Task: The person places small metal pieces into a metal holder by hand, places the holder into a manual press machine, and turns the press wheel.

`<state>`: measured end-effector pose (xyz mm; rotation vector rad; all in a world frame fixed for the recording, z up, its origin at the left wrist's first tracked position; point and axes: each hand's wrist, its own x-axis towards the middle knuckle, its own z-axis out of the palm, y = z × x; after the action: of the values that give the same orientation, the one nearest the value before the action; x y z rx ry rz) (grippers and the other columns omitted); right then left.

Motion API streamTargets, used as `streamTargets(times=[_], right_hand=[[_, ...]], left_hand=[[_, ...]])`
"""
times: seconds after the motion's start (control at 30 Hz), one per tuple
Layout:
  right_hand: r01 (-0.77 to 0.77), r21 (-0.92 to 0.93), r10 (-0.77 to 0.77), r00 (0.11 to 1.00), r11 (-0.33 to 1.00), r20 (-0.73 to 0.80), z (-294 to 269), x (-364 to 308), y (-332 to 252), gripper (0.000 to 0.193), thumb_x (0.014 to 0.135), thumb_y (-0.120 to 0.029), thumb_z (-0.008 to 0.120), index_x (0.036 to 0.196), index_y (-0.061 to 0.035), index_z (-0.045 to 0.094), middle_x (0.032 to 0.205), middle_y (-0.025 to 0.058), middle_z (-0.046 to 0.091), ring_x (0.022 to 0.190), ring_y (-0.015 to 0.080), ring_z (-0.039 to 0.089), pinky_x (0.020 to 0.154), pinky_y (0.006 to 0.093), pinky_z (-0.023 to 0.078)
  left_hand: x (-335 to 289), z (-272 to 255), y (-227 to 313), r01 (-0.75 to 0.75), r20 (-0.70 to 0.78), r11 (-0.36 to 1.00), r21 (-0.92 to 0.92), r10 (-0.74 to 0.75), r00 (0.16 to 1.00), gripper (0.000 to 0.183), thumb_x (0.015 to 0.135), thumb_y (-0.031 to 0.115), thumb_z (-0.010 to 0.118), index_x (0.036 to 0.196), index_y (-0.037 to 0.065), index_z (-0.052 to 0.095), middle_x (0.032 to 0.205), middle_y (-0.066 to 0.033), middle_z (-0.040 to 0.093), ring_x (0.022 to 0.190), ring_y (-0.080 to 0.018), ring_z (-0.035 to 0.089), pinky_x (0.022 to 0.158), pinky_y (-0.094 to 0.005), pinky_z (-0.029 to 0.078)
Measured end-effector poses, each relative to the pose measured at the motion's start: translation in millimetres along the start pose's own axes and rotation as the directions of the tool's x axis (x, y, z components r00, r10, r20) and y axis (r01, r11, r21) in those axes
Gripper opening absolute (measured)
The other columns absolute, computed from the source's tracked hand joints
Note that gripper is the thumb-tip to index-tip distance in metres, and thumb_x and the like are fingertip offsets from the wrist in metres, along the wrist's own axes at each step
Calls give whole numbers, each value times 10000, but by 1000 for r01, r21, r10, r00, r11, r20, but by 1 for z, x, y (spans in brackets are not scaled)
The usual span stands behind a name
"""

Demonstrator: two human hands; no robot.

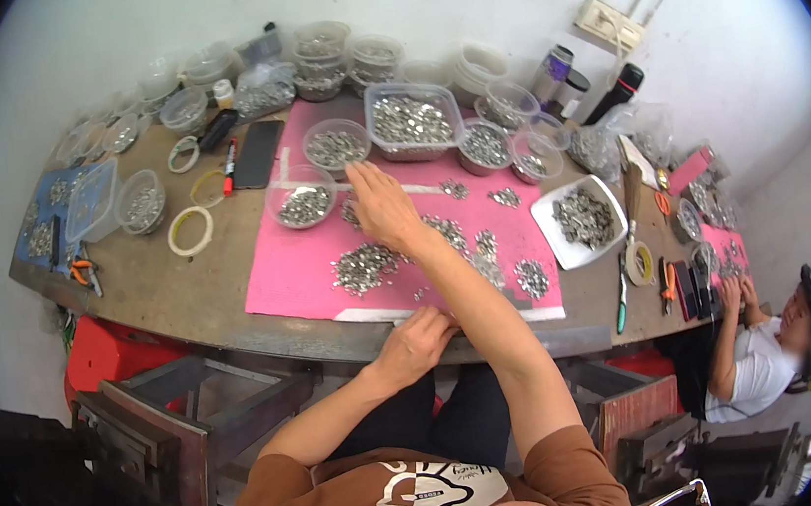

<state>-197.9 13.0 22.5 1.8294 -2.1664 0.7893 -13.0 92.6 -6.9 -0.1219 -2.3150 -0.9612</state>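
My right hand (384, 208) reaches over the pink mat (289, 275), its fingertips beside the rim of a round clear tub (335, 146) of small shiny metal pieces. Its fingers are pressed together, and whatever they hold is hidden. At the table's front edge my left hand (417, 347) is curled closed below the right forearm; I cannot see what is in it. A second round tub (304, 204) of metal pieces stands left of the right hand. Loose pieces lie in a large pile (366, 268) and several smaller heaps, partly covered by my forearm.
Behind the mat are a rectangular tub (412, 122) and stacked round tubs (318, 63). A white tray (584, 221) of pieces sits at right. Tape rolls (190, 232), a red marker (231, 166) and a dark phone (259, 156) lie left. Another person (762, 349) works at far right.
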Motion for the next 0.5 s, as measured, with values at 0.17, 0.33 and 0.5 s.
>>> streamTargets(times=[0.17, 0.33, 0.5], right_hand=[[-11, 326, 68, 984, 945, -165, -64, -37, -14, 447, 912, -120, 680, 1324, 20, 578, 1402, 239, 550, 1286, 409, 543, 1051, 452, 473], [-280, 643, 563, 776, 712, -285, -123, -156, -22, 204, 979, 6, 591, 1167, 17, 669, 1028, 104, 711, 894, 151, 687, 783, 265, 553], [-285, 772, 776, 497, 568, -388, -102, -246, -31, 191, 1035, -30, 542, 1174, 12, 666, 960, 64, 694, 816, 97, 643, 735, 241, 536]], left_hand=[[8, -10, 2, 23, 2, 999, -43, -23, 1000, 127, 832, -37, 694, 946, -9, 646, 940, -148, 633, 876, -353, 641, 759, -418, 535], [15, -8, 1, 5, -3, 999, -47, -5, 1000, 139, 847, -43, 683, 967, -5, 623, 977, -131, 633, 926, -329, 646, 794, -403, 534], [12, -5, 0, -9, -4, 999, -32, 9, 1000, 144, 849, -37, 691, 969, -4, 619, 980, -128, 636, 911, -320, 651, 782, -396, 535]])
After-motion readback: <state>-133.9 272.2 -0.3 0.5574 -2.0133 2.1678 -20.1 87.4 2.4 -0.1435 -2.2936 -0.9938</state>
